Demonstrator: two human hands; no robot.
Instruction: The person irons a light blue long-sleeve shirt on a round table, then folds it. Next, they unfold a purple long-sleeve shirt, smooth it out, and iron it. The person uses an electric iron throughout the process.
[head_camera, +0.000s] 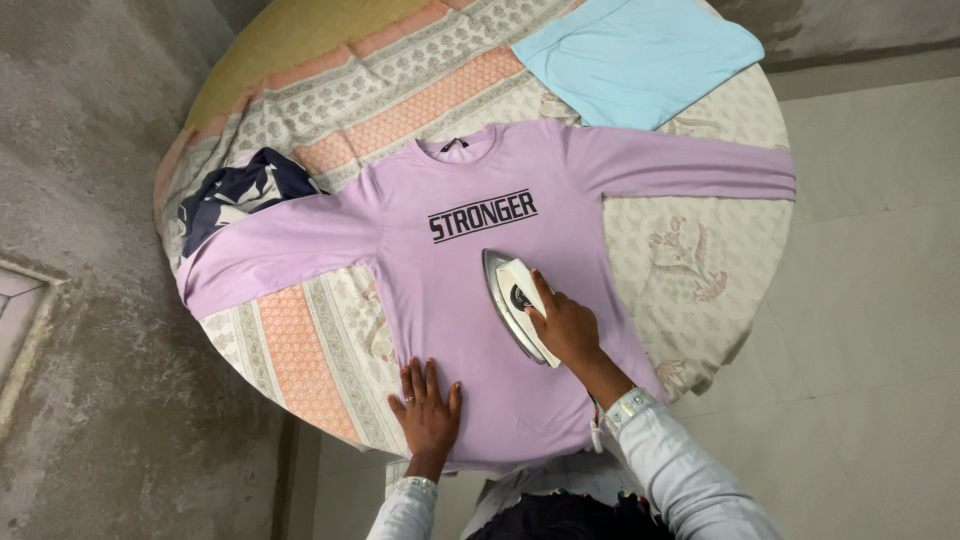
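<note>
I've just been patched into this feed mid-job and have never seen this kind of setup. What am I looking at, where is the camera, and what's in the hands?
There is no machine here: these are a person's two bare hands, seen from a camera worn on their head and looking straight down. A round table is covered with a patterned cloth. Spread flat on it is a lilac long-sleeved shirt with dark lettering on the chest. The right hand grips the handle of a white iron resting on the shirt. The left hand lies flat, palm down, on the shirt's lower part. A folded light blue cloth sits at the far edge, and a dark blue and white garment lies by the shirt's sleeve.
</note>
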